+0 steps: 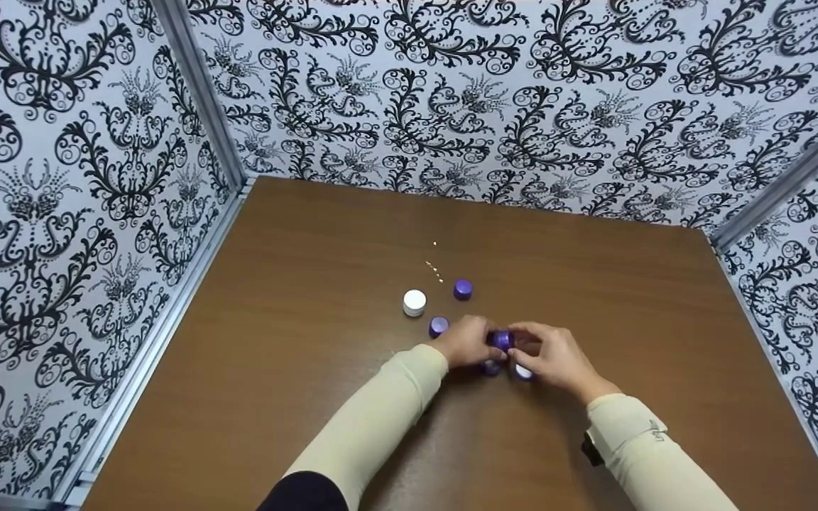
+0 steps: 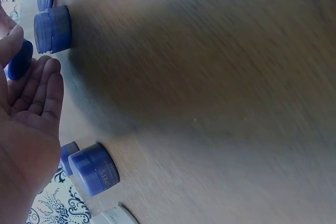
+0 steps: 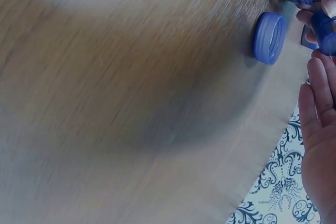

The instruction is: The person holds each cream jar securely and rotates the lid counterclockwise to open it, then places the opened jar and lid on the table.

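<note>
A small purple jar (image 1: 502,340) is held off the table between both hands, its details blurred. My left hand (image 1: 469,341) grips it from the left, and my right hand (image 1: 551,355) pinches it from the other side with thumb and fingertips. Under the hands an open purple jar (image 2: 52,29) stands on the table. A loose purple lid (image 3: 270,38), pale inside, lies beside that jar, below the right hand. In the right wrist view the held jar (image 3: 326,32) is cut off by the frame's edge.
Left of the hands stand a purple jar (image 1: 439,326), another purple jar (image 1: 462,289) farther back and a white-topped jar (image 1: 415,303). Small pale crumbs (image 1: 435,270) lie behind them on the brown table (image 1: 309,284). Patterned walls (image 1: 451,106) enclose the table's back and sides.
</note>
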A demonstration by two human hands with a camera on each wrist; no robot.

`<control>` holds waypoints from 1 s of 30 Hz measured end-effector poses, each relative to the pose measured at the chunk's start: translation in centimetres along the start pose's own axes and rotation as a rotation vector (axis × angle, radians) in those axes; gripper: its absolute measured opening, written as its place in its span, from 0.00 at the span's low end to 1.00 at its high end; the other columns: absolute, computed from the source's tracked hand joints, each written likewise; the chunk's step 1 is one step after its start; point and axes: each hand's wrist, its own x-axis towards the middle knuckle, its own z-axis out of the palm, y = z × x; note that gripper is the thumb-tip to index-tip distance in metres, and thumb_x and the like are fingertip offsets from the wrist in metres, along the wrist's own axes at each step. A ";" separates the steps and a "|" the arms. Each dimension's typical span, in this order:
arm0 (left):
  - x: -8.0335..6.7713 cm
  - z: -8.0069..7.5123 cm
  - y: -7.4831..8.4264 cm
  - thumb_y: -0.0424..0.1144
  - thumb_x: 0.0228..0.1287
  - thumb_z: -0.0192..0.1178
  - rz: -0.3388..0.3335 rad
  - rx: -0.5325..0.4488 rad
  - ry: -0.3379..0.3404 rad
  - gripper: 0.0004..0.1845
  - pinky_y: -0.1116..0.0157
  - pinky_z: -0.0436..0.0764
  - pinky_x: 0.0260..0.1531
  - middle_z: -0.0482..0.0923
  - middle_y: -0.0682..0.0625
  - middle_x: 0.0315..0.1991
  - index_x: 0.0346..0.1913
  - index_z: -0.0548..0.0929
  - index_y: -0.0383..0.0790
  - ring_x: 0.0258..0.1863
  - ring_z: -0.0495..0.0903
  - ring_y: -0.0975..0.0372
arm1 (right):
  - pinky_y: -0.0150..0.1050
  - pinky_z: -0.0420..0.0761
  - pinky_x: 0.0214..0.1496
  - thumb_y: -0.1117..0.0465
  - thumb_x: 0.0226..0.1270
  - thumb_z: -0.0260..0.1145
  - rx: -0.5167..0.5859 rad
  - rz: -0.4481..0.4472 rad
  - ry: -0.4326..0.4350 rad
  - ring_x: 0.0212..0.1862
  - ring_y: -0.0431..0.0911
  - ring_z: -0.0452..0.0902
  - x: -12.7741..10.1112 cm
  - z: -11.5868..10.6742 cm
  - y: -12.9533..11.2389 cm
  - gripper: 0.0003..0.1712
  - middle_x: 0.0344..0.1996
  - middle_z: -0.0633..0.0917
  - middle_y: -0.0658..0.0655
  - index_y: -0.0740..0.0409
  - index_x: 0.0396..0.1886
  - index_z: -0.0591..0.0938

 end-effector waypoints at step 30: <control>0.0 -0.1 0.3 0.43 0.57 0.73 0.013 0.066 0.015 0.17 0.72 0.75 0.36 0.84 0.54 0.34 0.48 0.87 0.40 0.32 0.77 0.67 | 0.40 0.83 0.45 0.61 0.61 0.75 -0.031 0.050 -0.003 0.42 0.47 0.86 -0.2 0.0 0.2 0.17 0.41 0.88 0.55 0.61 0.48 0.85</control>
